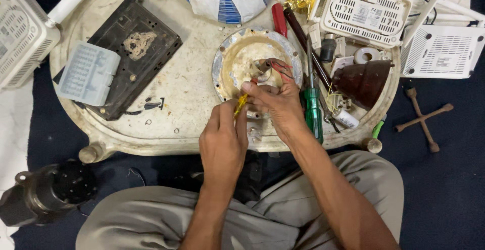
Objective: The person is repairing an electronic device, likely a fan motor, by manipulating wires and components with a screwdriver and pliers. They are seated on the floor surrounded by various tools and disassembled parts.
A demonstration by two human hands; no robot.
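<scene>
Working at the middle of the frame, both hands meet over a round motor plate (230, 68) that lies on the worn white desk (187, 83). The left hand (222, 141) has its grip clenched on a small yellow screwdriver (240, 103), its tip angled up towards the hub of the plate. The right hand (275, 103) pinches at the same spot, fingertips touching the hub where red wires (279, 69) come out; whether it actually clasps a wire or only steadies the part I cannot tell, since the fingers cover the point of contact.

The step in hand looks like loosening or prying something small at the hub, with one hand driving and the other bracing. A next move here would call for the tip seated squarely before any turn, and for the right fingers held off the blade's line, as a slip would run into them or nick the wires.

Just right of the plate lie a green screwdriver (313, 111), a red-handled tool (279, 20) and a brown cone cover (365, 82). At the upper left sit a black board (146, 37) and a clear parts box (88, 73). White routers (371, 7) crowd the upper right, and a cross wrench (423, 116) lies on the dark floor at the right.
</scene>
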